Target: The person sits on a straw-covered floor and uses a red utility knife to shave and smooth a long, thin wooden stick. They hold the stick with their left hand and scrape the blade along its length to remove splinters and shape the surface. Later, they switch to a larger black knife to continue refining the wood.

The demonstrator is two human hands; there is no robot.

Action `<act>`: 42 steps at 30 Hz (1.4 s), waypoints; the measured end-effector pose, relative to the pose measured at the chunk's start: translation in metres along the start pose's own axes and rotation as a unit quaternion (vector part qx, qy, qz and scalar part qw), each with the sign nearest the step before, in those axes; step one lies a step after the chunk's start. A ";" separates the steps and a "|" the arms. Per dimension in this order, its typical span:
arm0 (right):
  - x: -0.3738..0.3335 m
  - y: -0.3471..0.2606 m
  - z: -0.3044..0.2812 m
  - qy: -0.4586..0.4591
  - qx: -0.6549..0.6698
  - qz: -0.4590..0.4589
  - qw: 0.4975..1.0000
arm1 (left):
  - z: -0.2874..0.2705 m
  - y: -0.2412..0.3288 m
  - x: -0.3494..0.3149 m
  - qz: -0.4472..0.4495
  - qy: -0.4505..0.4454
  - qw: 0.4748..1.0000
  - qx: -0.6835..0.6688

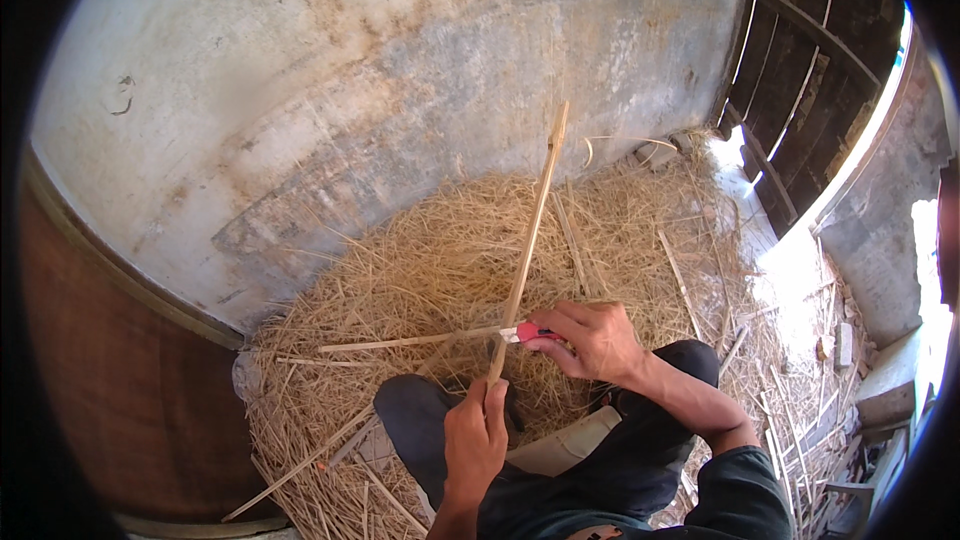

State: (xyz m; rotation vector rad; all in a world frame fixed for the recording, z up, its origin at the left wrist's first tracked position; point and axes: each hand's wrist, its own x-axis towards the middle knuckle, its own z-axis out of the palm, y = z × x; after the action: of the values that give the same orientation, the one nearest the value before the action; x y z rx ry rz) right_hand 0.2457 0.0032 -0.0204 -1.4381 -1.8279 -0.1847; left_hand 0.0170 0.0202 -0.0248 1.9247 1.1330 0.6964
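My left hand [475, 440] is closed around the lower end of a long, pale bamboo strip [532, 240], which slants up and away toward the wall. Gripped in my right hand [600, 342] is a small red-handled knife [530, 331] with a whitish front part. That front part lies against the strip a little above my left hand; the cutting edge itself is too small to make out. A thinner strip [410, 342] runs leftward from beside the knife, and I cannot tell whether it touches the strip in my hand.
Straw-like shavings [420, 270] cover the floor around my bent legs, with several loose strips [680, 280] among them. A stained wall [400, 90] rises ahead. Dark wooden planks [810, 90] stand at the upper right, a brown panel [110, 380] at the left.
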 end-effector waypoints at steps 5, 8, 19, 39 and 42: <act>-0.002 0.003 0.003 -0.003 -0.014 -0.008 1.000 | -0.003 -0.001 -0.003 0.004 0.000 1.000 0.003; 0.005 0.028 -0.007 0.043 -0.089 0.088 0.991 | 0.000 -0.011 -0.015 -0.019 -0.035 0.999 0.014; 0.013 0.058 -0.028 0.089 0.056 0.228 0.968 | -0.007 -0.016 -0.041 -0.053 -0.055 0.996 -0.045; -0.008 -0.004 0.006 0.016 0.008 -0.040 0.999 | 0.001 0.002 0.000 0.024 0.035 0.999 -0.016; -0.005 -0.002 0.004 0.013 0.003 -0.039 0.999 | 0.000 0.001 -0.001 0.022 0.034 0.999 -0.019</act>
State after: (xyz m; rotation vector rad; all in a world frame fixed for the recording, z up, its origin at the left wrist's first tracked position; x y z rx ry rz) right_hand 0.2422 0.0003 -0.0255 -1.3561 -1.8628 -0.2356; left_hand 0.0173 0.0194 -0.0245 1.9121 1.1133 0.8078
